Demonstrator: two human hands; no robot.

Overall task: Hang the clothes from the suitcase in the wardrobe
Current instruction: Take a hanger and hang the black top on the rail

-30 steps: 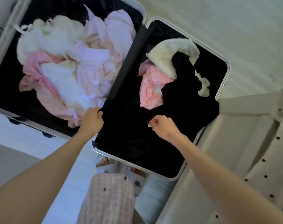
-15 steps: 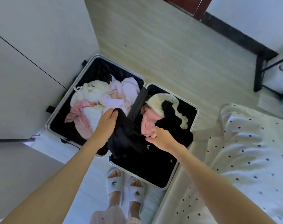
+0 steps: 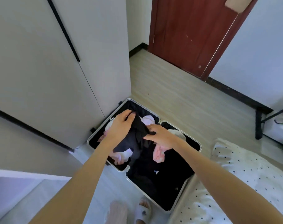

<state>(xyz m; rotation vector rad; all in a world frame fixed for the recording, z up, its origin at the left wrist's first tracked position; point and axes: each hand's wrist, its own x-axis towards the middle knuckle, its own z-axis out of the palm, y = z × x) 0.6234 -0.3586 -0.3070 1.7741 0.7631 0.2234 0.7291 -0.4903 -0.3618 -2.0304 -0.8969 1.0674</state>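
An open suitcase (image 3: pixel 179 206) with a silver rim and black lining lies on the floor. Pink and white clothes (image 3: pixel 158 153) lie heaped in both halves. A black garment (image 3: pixel 134 139) hangs lifted above the suitcase. My left hand (image 3: pixel 121 125) grips its upper edge, and my right hand (image 3: pixel 160 135) grips the cloth a little lower to the right. The rest of the garment drapes down between my forearms. The white wardrobe (image 3: pixel 57 78) stands at the left with its doors closed.
A bed with a white dotted cover (image 3: pixel 244 180) lies at the right, close to the suitcase. A dark red door (image 3: pixel 190 33) is at the back. A black metal frame (image 3: pixel 258 123) stands at the far right. My feet in white slippers (image 3: pixel 142 210) are at the bottom.
I have stood up, so the suitcase looks smaller and farther. Both hands have lifted the black garment out of the right half and up above the suitcase.
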